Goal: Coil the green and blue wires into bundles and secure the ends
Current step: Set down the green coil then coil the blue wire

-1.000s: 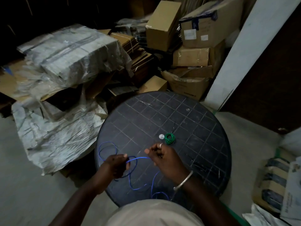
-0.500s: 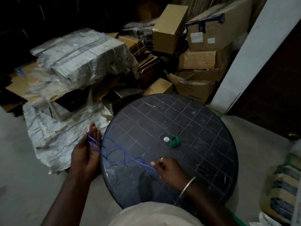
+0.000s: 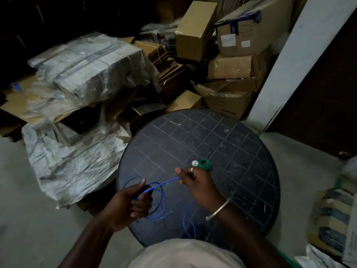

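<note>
A blue wire (image 3: 164, 200) lies in loose loops over the near left part of a round dark table (image 3: 241, 180). My left hand (image 3: 133, 204) grips a few of those loops at the table's left edge. My right hand (image 3: 195, 182) pinches a straight stretch of the same blue wire that runs between both hands. More blue wire trails off the near edge toward my body. A small coiled green wire (image 3: 204, 164) rests on the table just beyond my right hand, beside a small white round disc (image 3: 194, 162).
Cardboard boxes (image 3: 197, 29) and plastic-wrapped bundles (image 3: 92, 68) are piled beyond and left of the table. A white pillar (image 3: 301, 60) rises at the right. Sacks (image 3: 332, 219) sit on the floor to the right. Bare concrete floor lies at the left.
My left hand, stretched out to the left with the wire half a second ago, has come back in over the table edge with loops gathered in it. My right hand rose toward the green coil.
</note>
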Available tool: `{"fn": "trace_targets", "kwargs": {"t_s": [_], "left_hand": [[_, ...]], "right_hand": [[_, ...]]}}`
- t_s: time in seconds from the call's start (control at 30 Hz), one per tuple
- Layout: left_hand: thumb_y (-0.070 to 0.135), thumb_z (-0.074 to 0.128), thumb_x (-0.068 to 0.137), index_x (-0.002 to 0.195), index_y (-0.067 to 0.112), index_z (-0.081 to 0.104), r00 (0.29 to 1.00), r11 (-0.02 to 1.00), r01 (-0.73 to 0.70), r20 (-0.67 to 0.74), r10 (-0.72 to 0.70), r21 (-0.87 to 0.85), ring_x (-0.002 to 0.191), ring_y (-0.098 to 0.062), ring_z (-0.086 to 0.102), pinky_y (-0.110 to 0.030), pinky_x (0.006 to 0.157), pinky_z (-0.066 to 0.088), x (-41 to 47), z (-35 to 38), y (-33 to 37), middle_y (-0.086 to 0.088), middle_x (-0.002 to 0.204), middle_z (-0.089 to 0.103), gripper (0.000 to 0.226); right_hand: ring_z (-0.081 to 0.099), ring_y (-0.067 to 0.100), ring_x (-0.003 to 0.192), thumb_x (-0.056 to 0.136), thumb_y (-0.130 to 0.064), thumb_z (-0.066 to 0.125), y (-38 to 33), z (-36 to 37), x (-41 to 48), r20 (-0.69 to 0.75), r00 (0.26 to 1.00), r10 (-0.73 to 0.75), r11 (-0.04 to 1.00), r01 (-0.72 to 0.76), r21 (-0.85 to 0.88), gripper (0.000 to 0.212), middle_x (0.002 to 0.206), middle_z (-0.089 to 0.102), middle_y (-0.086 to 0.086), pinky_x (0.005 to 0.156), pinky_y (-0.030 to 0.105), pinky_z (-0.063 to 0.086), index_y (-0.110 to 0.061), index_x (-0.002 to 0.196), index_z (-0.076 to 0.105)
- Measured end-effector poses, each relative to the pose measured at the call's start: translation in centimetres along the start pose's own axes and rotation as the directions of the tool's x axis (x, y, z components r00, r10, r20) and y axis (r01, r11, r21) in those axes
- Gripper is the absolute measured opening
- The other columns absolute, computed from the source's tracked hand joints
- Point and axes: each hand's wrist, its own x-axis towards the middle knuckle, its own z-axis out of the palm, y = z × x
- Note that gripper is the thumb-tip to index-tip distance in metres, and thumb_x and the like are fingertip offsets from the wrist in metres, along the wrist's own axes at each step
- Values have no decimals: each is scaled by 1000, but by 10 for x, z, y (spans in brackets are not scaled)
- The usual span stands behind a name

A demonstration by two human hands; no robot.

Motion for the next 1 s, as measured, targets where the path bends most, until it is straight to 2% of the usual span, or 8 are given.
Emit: {"fn": "trace_targets", "kwargs": {"t_s": [0.13, 0.3, 0.37, 0.43, 0.57, 0.67, 0.87, 1.0], "left_hand": [[33, 15, 106, 84, 21, 38, 975, 951, -216, 0, 222, -223, 49, -4, 20, -24, 46, 22, -7, -7, 15, 10, 61, 26, 34], [18, 25, 104, 104, 4, 60, 931, 757, -362, -170, 323, -543, 71, -5, 55, -16, 70, 45, -16, -31, 35, -3, 91, 67, 37], [20, 21, 108, 130, 1, 58, 883, 776, -458, -327, 338, -434, 114, -19, 64, -24, 102, 44, -12, -40, 36, -14, 127, 67, 47], [18, 20, 110, 138, -1, 50, 795, 803, -566, -379, 473, -187, 136, -29, 49, -41, 115, 36, 1, -33, 33, -18, 147, 51, 45], [14, 36, 104, 110, 3, 67, 642, 687, -461, -323, 695, 562, 115, -32, 66, -36, 98, 53, 26, -8, 11, -24, 121, 69, 33], [22, 50, 98, 111, 3, 62, 730, 552, -198, -253, 635, 810, 85, -27, 74, -30, 81, 56, 32, -4, -8, -16, 88, 77, 26], [23, 58, 96, 80, 9, 67, 841, 590, 45, -349, 414, 806, 46, -9, 37, -22, 44, 30, 21, -12, -12, 6, 52, 42, 23], [30, 64, 84, 59, 10, 52, 831, 815, 85, -492, 260, 574, 38, -11, 27, -19, 36, 24, -4, -18, 6, -3, 49, 33, 34]], "right_hand": [[42, 8, 56, 92, -29, 62, 21, -14, 2, 162, 986, 44, 995, -59, 86, 27, 55, 49, -8, 59, 23, 37, -24, 65, 59], [46, 10, 49, 94, -10, 62, 51, -22, 2, -26, 980, 195, 969, -188, 162, 12, 62, 51, 0, 55, 31, 42, -14, 84, 56], [52, 1, 54, 92, -14, 66, 61, -16, 0, -82, 989, 120, 988, -127, -84, 15, 65, 58, -4, 57, 31, 47, -19, 80, 58], [57, 2, 60, 89, -23, 68, 60, -6, -8, 111, 992, 62, 970, -33, -241, 17, 66, 62, -2, 63, 34, 51, -16, 77, 59], [59, 0, 63, 88, -29, 67, 31, 19, -24, 448, 894, 11, 946, 135, -294, 11, 63, 62, -9, 64, 25, 50, -20, 82, 67], [60, 1, 62, 89, -27, 68, 16, 26, -24, 457, 889, -17, 964, 136, -228, 13, 65, 65, -7, 64, 21, 49, -15, 86, 71], [52, -2, 58, 79, -34, 80, 6, 2, -12, 241, 970, 19, 977, 33, -210, 18, 63, 64, -6, 59, 18, 44, -20, 76, 69], [51, 2, 50, 89, -8, 68, 2, -48, 1, 140, 986, 94, 995, -97, 13, 10, 56, 60, -5, 52, 16, 44, -16, 83, 70]]}}
